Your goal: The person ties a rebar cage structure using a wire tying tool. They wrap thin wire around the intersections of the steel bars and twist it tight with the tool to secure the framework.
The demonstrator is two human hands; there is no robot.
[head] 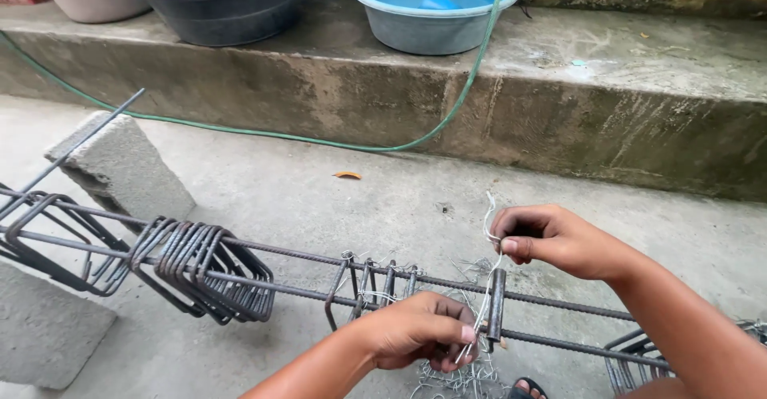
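Long steel rebars (304, 257) run from left to lower right, with a rectangular steel stirrup (496, 303) standing on them. A thin tie wire (487, 231) loops around the stirrup. My right hand (551, 241) pinches the wire's upper ends above the stirrup. My left hand (419, 331) grips the wire's lower part at the near rebar, just left of the stirrup. Tied stirrups (371, 281) sit close to the left hand.
A bunch of loose stirrups (204, 269) hangs on the bars at left. Concrete blocks (120, 163) prop the bars. Cut wire pieces (451, 379) lie on the ground. A green hose (319, 139) crosses the concrete step, which carries a blue basin (435, 7) and a dark tub (212, 3).
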